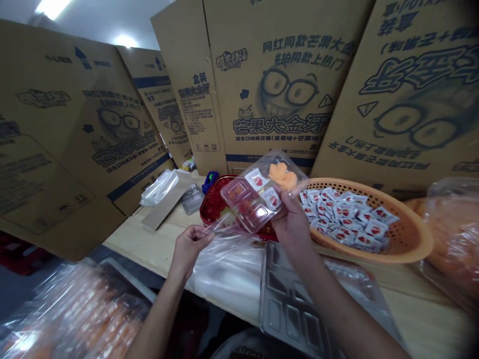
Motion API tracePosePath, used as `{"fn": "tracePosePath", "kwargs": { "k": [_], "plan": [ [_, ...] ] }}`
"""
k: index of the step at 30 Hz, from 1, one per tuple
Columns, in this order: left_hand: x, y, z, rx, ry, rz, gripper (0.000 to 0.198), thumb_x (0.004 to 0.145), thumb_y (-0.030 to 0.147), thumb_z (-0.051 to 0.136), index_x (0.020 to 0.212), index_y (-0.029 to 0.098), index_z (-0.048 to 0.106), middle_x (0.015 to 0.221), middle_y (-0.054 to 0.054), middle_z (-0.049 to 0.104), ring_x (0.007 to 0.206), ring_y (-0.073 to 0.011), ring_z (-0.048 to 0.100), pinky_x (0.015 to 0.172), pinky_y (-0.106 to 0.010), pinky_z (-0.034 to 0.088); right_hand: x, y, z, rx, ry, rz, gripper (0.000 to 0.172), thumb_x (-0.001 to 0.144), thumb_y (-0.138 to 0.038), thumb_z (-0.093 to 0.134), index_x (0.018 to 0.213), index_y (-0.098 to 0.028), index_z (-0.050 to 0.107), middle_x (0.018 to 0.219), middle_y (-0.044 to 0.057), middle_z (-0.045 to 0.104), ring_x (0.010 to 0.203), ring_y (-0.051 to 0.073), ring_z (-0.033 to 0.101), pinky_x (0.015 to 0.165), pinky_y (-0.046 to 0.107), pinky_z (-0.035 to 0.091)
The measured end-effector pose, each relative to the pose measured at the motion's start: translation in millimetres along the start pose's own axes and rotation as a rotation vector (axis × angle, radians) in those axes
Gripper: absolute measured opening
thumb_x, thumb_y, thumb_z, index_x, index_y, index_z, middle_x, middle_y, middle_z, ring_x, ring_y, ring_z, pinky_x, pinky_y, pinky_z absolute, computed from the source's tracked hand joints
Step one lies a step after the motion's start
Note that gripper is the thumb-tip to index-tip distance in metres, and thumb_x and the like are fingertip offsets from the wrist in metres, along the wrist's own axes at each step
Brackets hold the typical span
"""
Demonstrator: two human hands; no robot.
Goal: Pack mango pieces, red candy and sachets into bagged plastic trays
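Right hand [294, 222] closed on the lower edge of a clear tray [249, 199], held above the bench [419, 324]. Tray contents: red pieces [237, 197], 2 sachets [257, 179] and orange hearts [279, 175]. Left hand [190, 249] narrow, pinching clear film [224, 225] just beside the tray. Orange basket [421, 244] of sachets [344, 217] stands near the right hand. Grey tray [295, 309] lies below; cartons [269, 85] stand behind the bench.
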State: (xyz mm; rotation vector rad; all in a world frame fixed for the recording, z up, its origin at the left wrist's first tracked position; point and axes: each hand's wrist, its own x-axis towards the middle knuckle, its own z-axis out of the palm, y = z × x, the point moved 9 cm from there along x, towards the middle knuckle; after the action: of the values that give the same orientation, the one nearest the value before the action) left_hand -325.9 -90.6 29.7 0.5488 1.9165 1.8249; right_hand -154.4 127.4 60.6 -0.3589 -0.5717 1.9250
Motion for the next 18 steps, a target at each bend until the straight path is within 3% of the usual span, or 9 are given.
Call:
{"fn": "tracePosePath", "kwargs": {
  "k": [8, 18],
  "plan": [
    [3, -15, -6.8, -0.129, -0.036, -0.137, 0.039, 0.046, 0.029, 0.083, 0.072, 0.013, 0.059, 0.056, 0.003, 0.059, 0.052, -0.007, 0.054, 0.053, -0.018, 0.042, 7, 20, 7, 0.088, -0.038, -0.056, 0.012, 0.072, -0.019, 0.064, 0.084, -0.019, 0.063, 0.087, -0.002, 0.07, 0.081, 0.01, 0.064, 0.077, 0.024, 0.051],
    [14, -36, -9.7, -0.25, -0.05, -0.188, 0.039, 0.045, 0.028, 0.084, 0.07, 0.012, 0.058, 0.057, 0.001, 0.062, 0.054, -0.0074, 0.058, 0.058, -0.019, 0.047, 24, 34, -14, 0.075, 0.016, -0.071, 0.014, 0.068, -0.019, 0.068, 0.078, -0.019, 0.059, 0.077, -0.004, 0.068, 0.072, 0.009, 0.063, 0.069, 0.022, 0.051]
  ]
}}
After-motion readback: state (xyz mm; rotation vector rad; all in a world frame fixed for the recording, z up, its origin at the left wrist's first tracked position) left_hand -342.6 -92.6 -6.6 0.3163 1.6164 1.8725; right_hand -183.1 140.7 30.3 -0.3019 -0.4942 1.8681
